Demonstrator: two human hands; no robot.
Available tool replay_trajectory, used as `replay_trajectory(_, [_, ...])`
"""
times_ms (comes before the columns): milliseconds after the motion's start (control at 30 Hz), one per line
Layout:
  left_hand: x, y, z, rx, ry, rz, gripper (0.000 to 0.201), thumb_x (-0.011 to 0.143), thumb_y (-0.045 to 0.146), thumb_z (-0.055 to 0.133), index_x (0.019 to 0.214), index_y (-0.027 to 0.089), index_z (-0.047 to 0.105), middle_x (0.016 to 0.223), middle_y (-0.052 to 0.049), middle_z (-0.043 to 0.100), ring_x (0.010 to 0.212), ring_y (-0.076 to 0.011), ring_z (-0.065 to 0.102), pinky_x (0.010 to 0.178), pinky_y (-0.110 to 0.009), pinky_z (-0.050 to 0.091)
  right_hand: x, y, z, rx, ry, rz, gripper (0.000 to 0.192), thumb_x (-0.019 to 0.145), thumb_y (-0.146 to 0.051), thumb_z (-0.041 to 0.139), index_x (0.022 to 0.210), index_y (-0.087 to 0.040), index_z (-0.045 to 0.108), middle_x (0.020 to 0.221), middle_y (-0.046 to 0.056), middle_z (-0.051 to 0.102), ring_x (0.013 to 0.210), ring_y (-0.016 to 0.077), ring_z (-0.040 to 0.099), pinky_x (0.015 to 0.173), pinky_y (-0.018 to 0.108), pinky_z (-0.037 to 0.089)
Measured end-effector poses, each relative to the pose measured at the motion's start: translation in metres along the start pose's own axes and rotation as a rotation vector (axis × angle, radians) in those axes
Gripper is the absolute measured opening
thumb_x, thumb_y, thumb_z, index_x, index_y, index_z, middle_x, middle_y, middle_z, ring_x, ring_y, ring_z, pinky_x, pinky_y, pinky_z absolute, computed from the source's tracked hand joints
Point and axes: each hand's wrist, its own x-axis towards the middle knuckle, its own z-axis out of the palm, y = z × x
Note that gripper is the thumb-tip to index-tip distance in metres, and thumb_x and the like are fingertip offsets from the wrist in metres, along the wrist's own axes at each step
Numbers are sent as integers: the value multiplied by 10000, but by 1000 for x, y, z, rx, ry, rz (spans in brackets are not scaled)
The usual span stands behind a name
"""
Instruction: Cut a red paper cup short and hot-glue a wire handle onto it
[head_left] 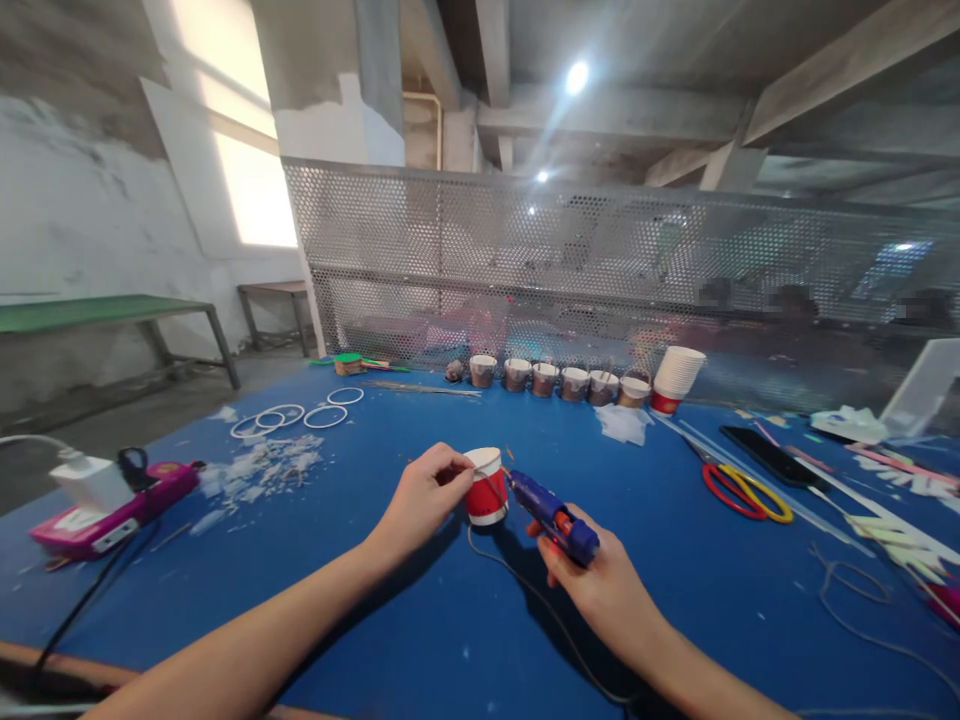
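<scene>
A paper cup (486, 487) stands mid-table (420, 640), glue gun (553, 518) touching its right, cup row (559, 380) behind.

We reach both bare forearms forward from the lower edge of view, converging toward the middle. Our left hand (420, 497) is curled, fingertips pinched together at the front. Our right hand (592, 580) is closed in a grip, palm turned inward, wrist slightly bent upward
</scene>
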Motion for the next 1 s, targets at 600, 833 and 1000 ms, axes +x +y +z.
replay_trajectory(600, [-4,1,2,11,-52,48,185,737,303,536,642,196,653,690,-21,606,635,-153,556,599,-269,432,1,-2,8,7,71,60,302,829,-458,545,674,-208,478,549,-50,399,467,97,347,404,209,303])
replay_trajectory(833, [-4,0,2,27,-64,66,178,749,284,533,644,196,647,680,-15,592,627,-146,539,597,-261,417,3,-3,9,-48,78,-38,266,837,-402,525,675,-194,492,583,-32,481,530,106,370,499,227,369])
replay_trajectory(1000, [-4,-1,3,8,-74,69,178,748,295,542,648,194,649,687,-14,590,614,-141,536,581,-257,416,2,0,9,-60,98,-42,263,846,-389,511,662,-205,468,572,-42,453,518,106,356,491,226,345])
